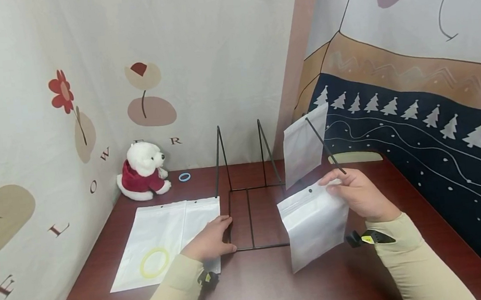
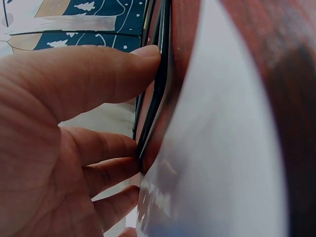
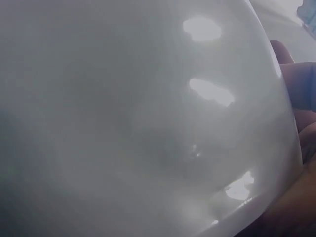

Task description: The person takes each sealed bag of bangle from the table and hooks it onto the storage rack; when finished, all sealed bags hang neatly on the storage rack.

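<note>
My right hand (image 1: 364,198) pinches a white zip bag (image 1: 315,225) by its upper right corner; the bag has a small hole near its top edge and hangs in front of a black wire rack (image 1: 251,221). In the right wrist view the glossy bag (image 3: 123,123) hides most of that hand. Just above the right fingers is the tip of a slanting rack prong (image 1: 324,144). Behind it, another white bag (image 1: 303,149) hangs at the rack's right side. My left hand (image 1: 207,237) touches the rack's left front corner, thumb and fingertips spread along the wire (image 2: 157,96).
Two white zip bags (image 1: 152,226) lie flat left of the rack, a yellow ring (image 1: 142,265) on top. A plush white bear (image 1: 143,174) in red and a blue ring (image 1: 184,180) sit at the back. Fabric walls (image 1: 213,51) border the brown table (image 1: 254,288).
</note>
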Demonstrator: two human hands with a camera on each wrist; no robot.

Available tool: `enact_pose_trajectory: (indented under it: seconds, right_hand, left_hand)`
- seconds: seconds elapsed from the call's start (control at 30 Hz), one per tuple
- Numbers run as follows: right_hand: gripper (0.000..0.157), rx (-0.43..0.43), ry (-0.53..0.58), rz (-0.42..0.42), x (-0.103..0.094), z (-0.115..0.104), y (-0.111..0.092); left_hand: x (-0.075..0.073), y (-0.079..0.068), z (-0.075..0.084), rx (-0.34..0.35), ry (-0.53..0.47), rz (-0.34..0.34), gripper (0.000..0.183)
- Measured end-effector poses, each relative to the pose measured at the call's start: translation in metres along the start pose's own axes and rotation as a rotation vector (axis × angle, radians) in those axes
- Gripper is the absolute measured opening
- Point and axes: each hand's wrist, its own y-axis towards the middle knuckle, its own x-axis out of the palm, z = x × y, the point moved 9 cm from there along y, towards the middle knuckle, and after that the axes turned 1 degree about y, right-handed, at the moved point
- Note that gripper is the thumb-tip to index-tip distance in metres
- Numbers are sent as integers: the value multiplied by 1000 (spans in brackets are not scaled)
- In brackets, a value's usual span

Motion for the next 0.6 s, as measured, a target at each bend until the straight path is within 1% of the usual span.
enact_pose_trajectory:
  seconds: [0.1,0.27,0.4,0.53,0.6]
  right_hand:
    - [20,4,-10,9,5,-1,1]
    - [23,-38,-25,16,13,-6,4]
    - [26,-57,-16,14,19,-8,6]
    - [27,-56,-4,14,24,-9,7]
    - [27,-60,19,16,27,-10,7]
  left_hand:
    - [-1,0,1,-1,-3,1,85]
    - [-1,-1,2,-5,-5,-1,84]
    - [-2,0,2,-5,-6,0,84]
    - [0,0,1,-6,-4,0,84]
    - [0,1,0,-7,-1,1,84]
